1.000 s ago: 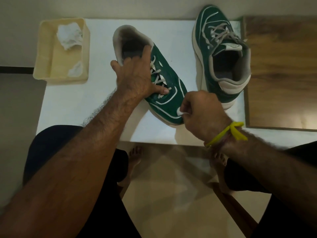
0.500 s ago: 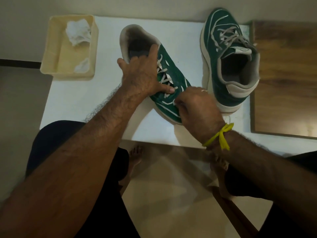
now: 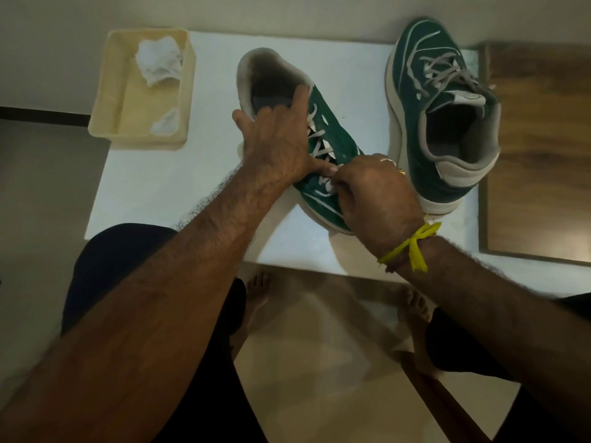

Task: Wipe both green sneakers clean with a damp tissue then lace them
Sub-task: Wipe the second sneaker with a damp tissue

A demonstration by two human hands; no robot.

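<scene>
In the head view, the near sneaker [image 3: 332, 148] lay aslant on the white table [image 3: 204, 174], heel away, toe toward the person. The left hand [image 3: 275, 145] gripped its collar, forefinger stretched along the laces [image 3: 316, 139]. The right hand [image 3: 374, 193], nearer the toe, pinched something white there, perhaps tissue or lace. The other sneaker [image 3: 447, 123] stood just right, laced. No writing was legible.

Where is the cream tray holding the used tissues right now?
In the head view, the cream tray sits on the white table's far-left corner, left of the sneaker being laced.
</scene>
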